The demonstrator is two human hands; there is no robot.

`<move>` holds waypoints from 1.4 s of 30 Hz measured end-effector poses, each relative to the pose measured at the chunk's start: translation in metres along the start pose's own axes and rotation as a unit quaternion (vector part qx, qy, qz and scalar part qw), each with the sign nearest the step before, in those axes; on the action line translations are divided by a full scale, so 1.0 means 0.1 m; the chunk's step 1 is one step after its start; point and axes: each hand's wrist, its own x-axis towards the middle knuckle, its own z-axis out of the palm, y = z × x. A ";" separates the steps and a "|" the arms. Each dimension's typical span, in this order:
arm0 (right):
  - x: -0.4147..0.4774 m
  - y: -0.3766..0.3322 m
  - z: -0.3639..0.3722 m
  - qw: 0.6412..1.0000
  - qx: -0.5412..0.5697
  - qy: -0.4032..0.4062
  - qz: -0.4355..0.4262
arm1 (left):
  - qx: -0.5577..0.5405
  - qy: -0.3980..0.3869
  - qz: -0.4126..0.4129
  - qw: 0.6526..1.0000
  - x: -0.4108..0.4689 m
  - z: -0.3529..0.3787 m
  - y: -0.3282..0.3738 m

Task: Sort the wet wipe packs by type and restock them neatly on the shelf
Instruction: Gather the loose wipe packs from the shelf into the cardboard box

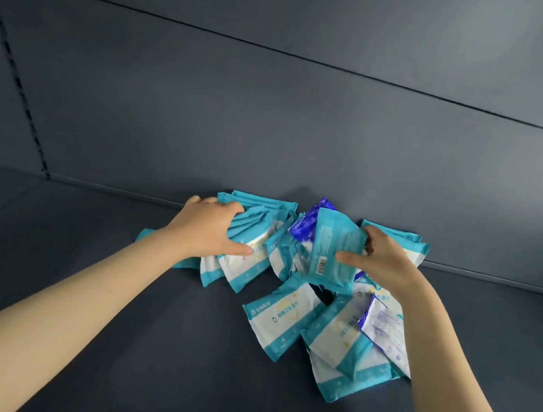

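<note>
As left hand (pixel 205 228) grips packs (pixel 253 238), right hand's (pixel 383 265) pack (pixel 338 242) shows barcode (pixel 322 266).

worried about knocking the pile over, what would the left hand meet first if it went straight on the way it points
The left hand grips the fanned teal packs, so those come first. Past them it would probably meet the upright blue pack, though depth is unclear.
</note>
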 end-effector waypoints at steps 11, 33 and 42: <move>-0.44 -0.56 0.40 0.943 0.325 0.034 0.057 | -0.602 -0.020 -0.188 0.776 -0.38 -0.36 -0.76; -0.35 -1.68 2.21 0.948 0.292 0.003 0.123 | -0.734 0.005 -0.219 0.642 -0.92 -0.06 -2.03; -0.10 -1.86 2.00 0.976 0.129 -0.174 0.013 | -0.723 -0.015 -0.241 0.648 -0.94 -0.15 -2.20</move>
